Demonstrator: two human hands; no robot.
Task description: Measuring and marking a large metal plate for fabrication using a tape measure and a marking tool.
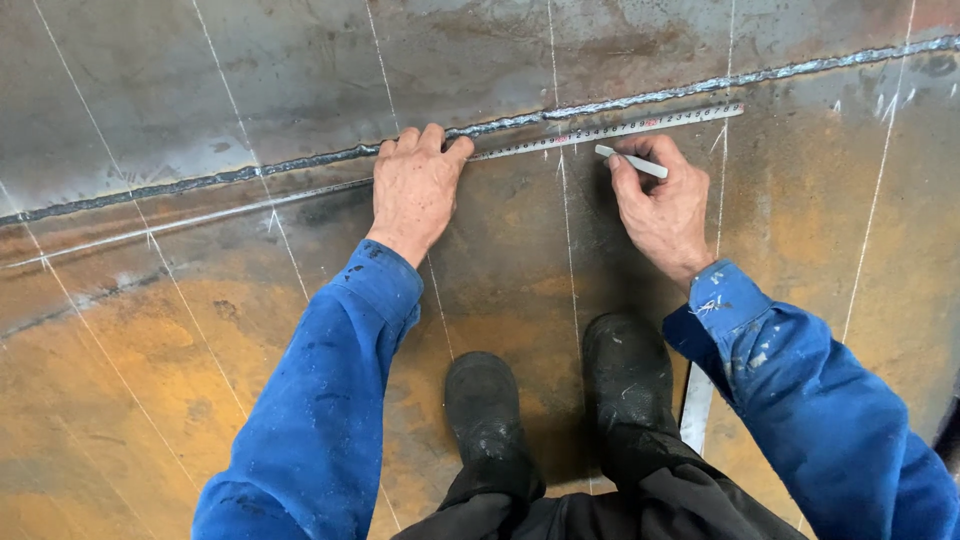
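Note:
A long steel ruler [610, 130] lies on a rusty steel plate [200, 330], just below a raised weld seam [250, 170]. My left hand [415, 185] presses flat on the ruler's left part, fingers spread against the seam. My right hand [660, 200] grips a white chalk stick [632, 161], its tip near the ruler's lower edge. Several white chalk lines [566, 230] run across the plate toward me. Both arms wear blue sleeves.
My two black boots [480, 410] [625, 385] stand on the plate below the hands. A pale flat strip [695, 405] lies beside the right boot. The grey plate [300, 70] beyond the seam is stained and also chalk-marked.

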